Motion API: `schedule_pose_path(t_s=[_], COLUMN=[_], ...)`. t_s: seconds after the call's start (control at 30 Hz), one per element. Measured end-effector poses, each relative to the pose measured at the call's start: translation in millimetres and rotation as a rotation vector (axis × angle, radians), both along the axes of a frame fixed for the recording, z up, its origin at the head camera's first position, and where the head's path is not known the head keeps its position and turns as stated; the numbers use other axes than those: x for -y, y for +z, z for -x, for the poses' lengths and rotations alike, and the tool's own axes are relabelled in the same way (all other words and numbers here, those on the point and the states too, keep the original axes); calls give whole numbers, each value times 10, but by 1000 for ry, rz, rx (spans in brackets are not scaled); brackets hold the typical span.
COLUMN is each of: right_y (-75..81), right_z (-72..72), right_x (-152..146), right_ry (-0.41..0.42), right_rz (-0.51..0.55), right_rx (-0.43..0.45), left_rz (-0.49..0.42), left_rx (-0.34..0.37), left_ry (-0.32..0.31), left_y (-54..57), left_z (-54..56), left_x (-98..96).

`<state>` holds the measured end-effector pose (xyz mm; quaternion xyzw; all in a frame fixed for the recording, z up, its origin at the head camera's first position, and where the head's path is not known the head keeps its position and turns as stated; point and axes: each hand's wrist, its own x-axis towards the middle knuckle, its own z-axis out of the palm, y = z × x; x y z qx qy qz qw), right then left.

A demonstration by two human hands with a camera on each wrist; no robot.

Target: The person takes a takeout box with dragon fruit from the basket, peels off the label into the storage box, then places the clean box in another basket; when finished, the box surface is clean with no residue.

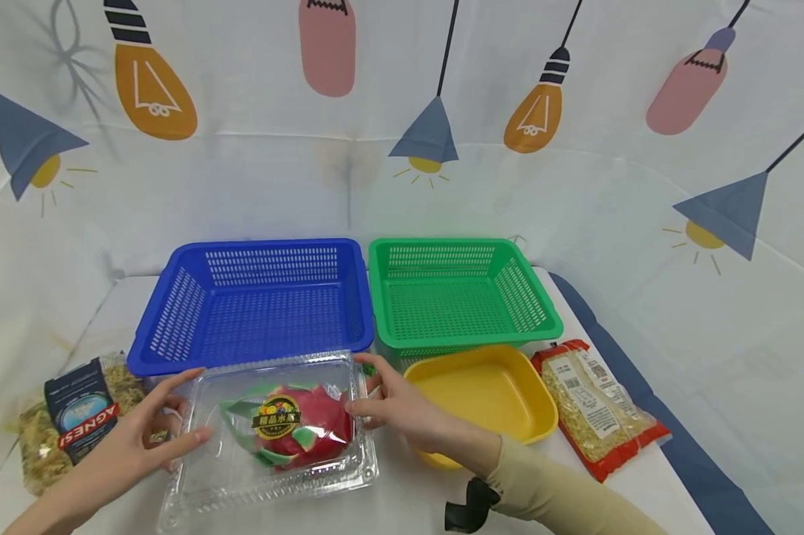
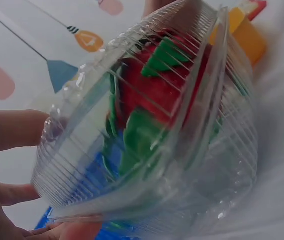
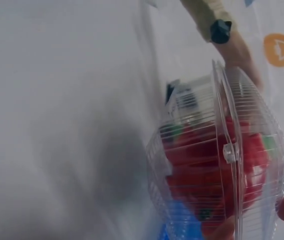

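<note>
A clear plastic clamshell box is held between both hands in front of the blue basket. Inside it lies a red dragon fruit with green scales, under a black and gold round label on the lid. My left hand grips the box's left end, thumb on top. On the right end, my right hand pinches the edge between thumb and fingers. Both wrist views show the lid and base rims lying together, with the dragon fruit seen through the ribbed walls.
A blue basket and a green basket stand side by side at the back. Before the green one is a yellow basin. A pasta bag lies at left, a red-edged bag of grain-like food at right.
</note>
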<state>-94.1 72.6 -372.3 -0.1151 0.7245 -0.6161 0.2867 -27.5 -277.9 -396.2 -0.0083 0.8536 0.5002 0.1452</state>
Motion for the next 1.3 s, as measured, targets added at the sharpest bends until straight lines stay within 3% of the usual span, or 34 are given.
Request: schedule_pose_path(t_s=[0.2, 0.73, 0.87, 1.07, 1.3], right_y=[-208, -413, -407, -295, -160], right_z=[-17, 84, 76, 4, 31], right_x=[18, 72, 96, 242, 590], right_ry=[-4, 52, 52, 28, 315], right_rz=[-10, -152, -222, -330, -423], right_rx=[7, -82, -178, -461, -630], left_rz=[27, 116, 119, 123, 85], left_rx=[85, 15, 17, 98, 154], left_ry=[3, 12, 17, 6, 7], left_y=[-124, -331, -354, -336, -308], left_z=[15, 140, 144, 161, 167], left_x=[-18, -56, -58, -42, -32])
